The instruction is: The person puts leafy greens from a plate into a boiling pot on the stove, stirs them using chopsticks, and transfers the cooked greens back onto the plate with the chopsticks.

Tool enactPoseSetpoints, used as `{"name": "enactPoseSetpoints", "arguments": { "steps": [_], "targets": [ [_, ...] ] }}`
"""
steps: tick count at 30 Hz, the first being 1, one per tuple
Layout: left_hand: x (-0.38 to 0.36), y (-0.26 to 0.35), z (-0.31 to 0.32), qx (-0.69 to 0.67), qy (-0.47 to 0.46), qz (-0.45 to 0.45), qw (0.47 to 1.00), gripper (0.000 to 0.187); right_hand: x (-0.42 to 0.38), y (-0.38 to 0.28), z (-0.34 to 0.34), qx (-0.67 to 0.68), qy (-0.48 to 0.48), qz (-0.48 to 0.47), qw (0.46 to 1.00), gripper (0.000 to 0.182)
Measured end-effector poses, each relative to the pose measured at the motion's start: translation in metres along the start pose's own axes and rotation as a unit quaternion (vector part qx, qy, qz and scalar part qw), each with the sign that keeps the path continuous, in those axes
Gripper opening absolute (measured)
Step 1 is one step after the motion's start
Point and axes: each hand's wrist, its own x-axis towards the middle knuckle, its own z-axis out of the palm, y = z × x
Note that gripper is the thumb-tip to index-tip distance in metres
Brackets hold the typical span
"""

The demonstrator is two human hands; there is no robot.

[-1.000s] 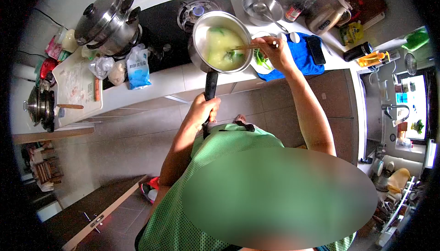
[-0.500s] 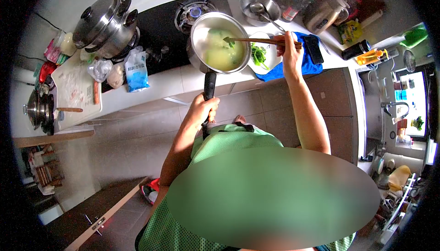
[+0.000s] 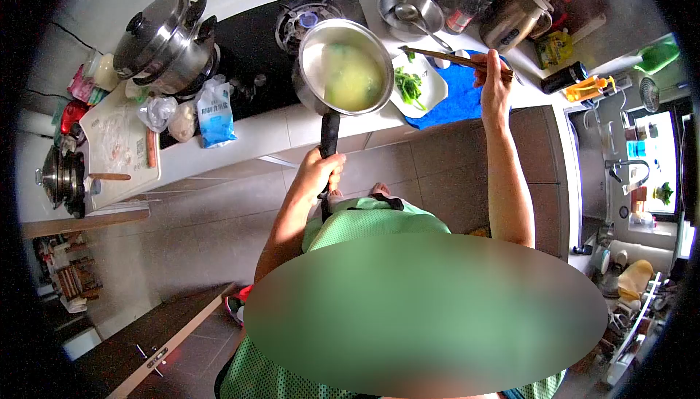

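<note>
Left hand (image 3: 318, 174) fist-closed on the black handle of the saucepan (image 3: 343, 68), pan out ahead of the grip over the counter edge, yellowish liquid inside. Right hand (image 3: 494, 80) pinches wooden chopsticks (image 3: 445, 56), tips over the white plate (image 3: 432, 87) of greens (image 3: 408, 85) just beside the pan.

The saucepan (image 3: 343, 67) is polished steel, shiny on its inner wall, with a matt black plastic-looking handle (image 3: 328, 137) inside the left hand's fingers (image 3: 328, 169). The chopsticks (image 3: 456, 59) in the right hand's fingers (image 3: 490, 71) look like brown wood. Just below those fingers lies a soft blue cloth (image 3: 459, 100) under a glossy white plate (image 3: 430, 85). The worktop (image 3: 270, 133) is smooth and pale; the hob (image 3: 251, 42) beyond is glossy black glass.
</note>
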Motion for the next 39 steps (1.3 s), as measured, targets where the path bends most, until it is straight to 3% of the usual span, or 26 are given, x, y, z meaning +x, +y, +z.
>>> {"name": "enactPoseSetpoints", "arguments": {
  "steps": [1, 4, 11, 14, 16, 20, 23, 25, 29, 31, 36, 39],
  "targets": [
    [-0.001, 0.001, 0.001, 0.000, 0.000, 0.000, 1.000, 0.018, 0.002, 0.003, -0.001, 0.000, 0.000, 0.000, 1.000, 0.039],
    [-0.002, 0.000, 0.001, -0.006, 0.009, 0.000, 1.000, 0.019, 0.004, 0.012, -0.004, -0.191, -0.196, 0.070, 0.959, 0.030],
    [-0.003, -0.001, -0.002, 0.012, -0.003, 0.005, 1.000, 0.020, -0.002, -0.044, 0.007, -0.069, -0.153, 0.025, 0.985, 0.025],
    [-0.005, 0.000, 0.000, 0.006, -0.003, 0.006, 1.000, 0.020, -0.012, -0.034, 0.028, -0.016, -0.273, 0.041, 0.961, 0.026],
    [-0.005, -0.001, 0.000, 0.003, 0.002, 0.004, 1.000, 0.019, -0.030, -0.022, 0.053, 0.010, -0.275, 0.103, 0.956, 0.026],
    [-0.008, 0.000, 0.002, 0.013, 0.001, 0.007, 1.000, 0.018, -0.048, 0.000, 0.082, 0.001, -0.286, 0.107, 0.952, 0.031],
    [-0.008, 0.000, 0.002, 0.011, 0.006, 0.002, 1.000, 0.018, -0.050, 0.003, 0.086, -0.003, -0.255, 0.102, 0.962, 0.034],
    [-0.008, 0.000, 0.002, 0.010, 0.001, 0.002, 1.000, 0.018, -0.051, 0.004, 0.087, 0.000, -0.181, 0.084, 0.980, 0.037],
    [-0.007, 0.000, 0.000, 0.010, 0.003, 0.002, 1.000, 0.017, -0.041, 0.009, 0.072, 0.043, -0.122, 0.092, 0.987, 0.040],
    [-0.007, 0.000, -0.001, 0.015, -0.003, 0.000, 1.000, 0.016, -0.033, 0.005, 0.060, 0.067, -0.093, 0.051, 0.992, 0.040],
    [-0.007, 0.004, 0.001, 0.002, 0.021, -0.003, 1.000, 0.016, -0.010, -0.011, 0.017, 0.021, -0.020, 0.007, 1.000, 0.039],
    [-0.002, 0.002, -0.002, 0.009, 0.018, 0.000, 1.000, 0.016, 0.001, -0.010, 0.002, -0.070, -0.112, 0.034, 0.991, 0.035]
  ]
}}
